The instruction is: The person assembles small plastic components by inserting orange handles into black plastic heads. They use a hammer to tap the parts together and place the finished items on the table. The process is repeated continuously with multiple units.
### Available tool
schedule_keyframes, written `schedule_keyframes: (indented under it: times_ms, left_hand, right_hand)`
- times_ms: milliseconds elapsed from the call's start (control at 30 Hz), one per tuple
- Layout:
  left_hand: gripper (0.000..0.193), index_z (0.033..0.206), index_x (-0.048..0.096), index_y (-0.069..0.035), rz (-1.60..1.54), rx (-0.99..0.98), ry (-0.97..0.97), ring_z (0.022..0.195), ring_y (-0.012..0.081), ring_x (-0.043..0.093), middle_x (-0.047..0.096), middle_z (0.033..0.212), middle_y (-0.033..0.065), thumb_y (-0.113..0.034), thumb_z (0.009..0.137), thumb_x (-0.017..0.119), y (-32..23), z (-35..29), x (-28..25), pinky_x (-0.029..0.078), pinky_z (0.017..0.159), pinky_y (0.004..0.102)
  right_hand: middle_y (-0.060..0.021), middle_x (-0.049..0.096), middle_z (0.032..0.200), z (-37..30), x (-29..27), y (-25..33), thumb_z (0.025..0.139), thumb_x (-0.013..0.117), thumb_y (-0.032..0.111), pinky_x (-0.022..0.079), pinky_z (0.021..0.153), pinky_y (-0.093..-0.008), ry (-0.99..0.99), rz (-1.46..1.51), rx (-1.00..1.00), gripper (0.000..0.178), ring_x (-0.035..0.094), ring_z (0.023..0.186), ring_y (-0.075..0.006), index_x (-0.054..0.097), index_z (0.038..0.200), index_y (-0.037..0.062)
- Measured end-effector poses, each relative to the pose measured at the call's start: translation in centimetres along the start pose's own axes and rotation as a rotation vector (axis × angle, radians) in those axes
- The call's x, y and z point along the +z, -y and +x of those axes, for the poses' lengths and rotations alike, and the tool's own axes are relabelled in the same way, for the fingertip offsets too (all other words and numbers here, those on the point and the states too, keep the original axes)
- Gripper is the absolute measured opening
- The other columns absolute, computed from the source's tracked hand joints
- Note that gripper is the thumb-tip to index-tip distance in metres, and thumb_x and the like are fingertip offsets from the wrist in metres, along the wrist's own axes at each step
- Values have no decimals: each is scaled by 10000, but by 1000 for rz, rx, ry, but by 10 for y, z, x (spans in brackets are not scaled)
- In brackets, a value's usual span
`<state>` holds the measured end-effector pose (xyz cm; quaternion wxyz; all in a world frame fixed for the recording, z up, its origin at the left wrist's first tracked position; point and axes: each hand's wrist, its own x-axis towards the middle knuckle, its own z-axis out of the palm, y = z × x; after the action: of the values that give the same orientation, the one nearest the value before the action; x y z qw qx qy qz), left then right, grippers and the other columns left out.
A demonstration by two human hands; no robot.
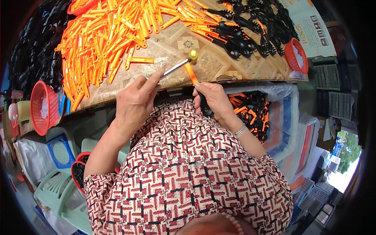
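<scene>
My left hand (137, 100) is closed round a small hammer (176, 67) with a thin metal shaft and a yellowish head. The hammer's head is raised over the near edge of the table, close to the tip of an orange strip. My right hand (215, 101) grips an orange-and-black plastic tool (191, 74); its orange part points up and away, and its black end hangs below my fingers, partly hidden. Beyond my left hand lies a big heap of orange plastic handles (103, 43). Black toothed plastic pieces (239, 39), some joined to orange handles, are spread at the far right.
Red baskets (41, 107) (296, 56) stand at both ends of the table (172, 47). Under its right edge, a plastic-lined bin (284, 105) holds orange-and-black pieces. Dark pieces (37, 43) are piled far left. A pale green chair (58, 192) is at lower left.
</scene>
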<state>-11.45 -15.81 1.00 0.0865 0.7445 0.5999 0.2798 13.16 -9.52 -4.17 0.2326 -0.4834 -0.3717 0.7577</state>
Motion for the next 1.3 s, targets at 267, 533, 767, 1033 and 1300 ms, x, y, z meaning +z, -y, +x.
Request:
schedule_keyframes:
  times_ms: [267, 533, 767, 1033, 1300]
  left_hand:
    - [474, 1319, 662, -130, 3, -33, 90, 712, 216, 644, 604, 825, 119, 37, 878, 707, 1, -26, 2, 508, 647, 335]
    - [395, 1362, 639, -63, -470, -381, -335, 690, 41, 502, 593, 884, -38, -4, 972, 639, 28, -26, -45, 413, 607, 203]
    - [191, 1073, 714, -33, -368, -565, -401, 731, 57, 528, 606, 795, -28, -156, 931, 746, 61, -13, -40, 428, 652, 240]
    - [183, 1026, 725, -98, 151, -155, -113, 928, 291, 635, 620, 959, 73, -160, 854, 730, 45, 46, -16, 528, 772, 410]
    - [200, 980, 708, -104, 421, 45, 64, 1041, 272, 605, 656, 979, 49, -201, 815, 768, 56, 49, -14, 467, 884, 392]
  right_hand:
    - [-96, 638, 623, -4, 7, 4, 1046, 548, 240, 476, 441, -272, -5, 8, -9, 319, 593, 443, -183, 623, 875, -18]
    - [-85, 655, 656, -28, -86, 15, 1048, 551, 244, 504, 514, -302, 139, -349, -42, 312, 641, 547, -175, 655, 905, -13]
    - [-202, 707, 940, -81, -173, 64, 951, 651, 243, 509, 763, -439, -604, -1581, -535, 233, 675, 860, -372, 733, 1021, 37]
    - [-47, 576, 848, 51, -58, 100, 907, 663, 173, 418, 746, -398, -670, -1834, -1217, 87, 561, 833, -242, 629, 857, 110]
    - [-25, 578, 904, 61, -49, 82, 813, 716, 179, 404, 775, -392, -680, -1716, -1292, 121, 554, 891, -235, 634, 883, 125]
